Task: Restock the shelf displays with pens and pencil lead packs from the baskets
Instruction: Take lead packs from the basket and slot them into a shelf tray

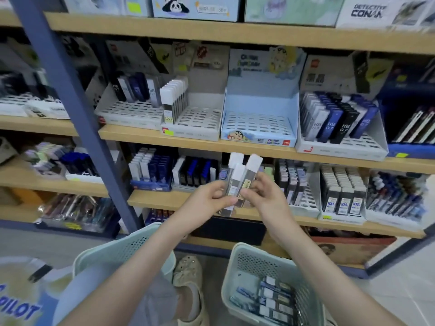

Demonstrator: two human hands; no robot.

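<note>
White-capped clear lead packs (237, 182)

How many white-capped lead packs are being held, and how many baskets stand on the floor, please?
white-capped lead packs, pinched between the left hand and the right hand: 3
pale green baskets: 2
Total: 5

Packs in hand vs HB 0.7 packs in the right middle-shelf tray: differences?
Held packs: white caps, clear bodies; HB 0.7 packs: blue, black, grey. Held packs fan out between left hand and right hand; HB 0.7 packs stand in tray slots. Both slim, rectangular.
</note>
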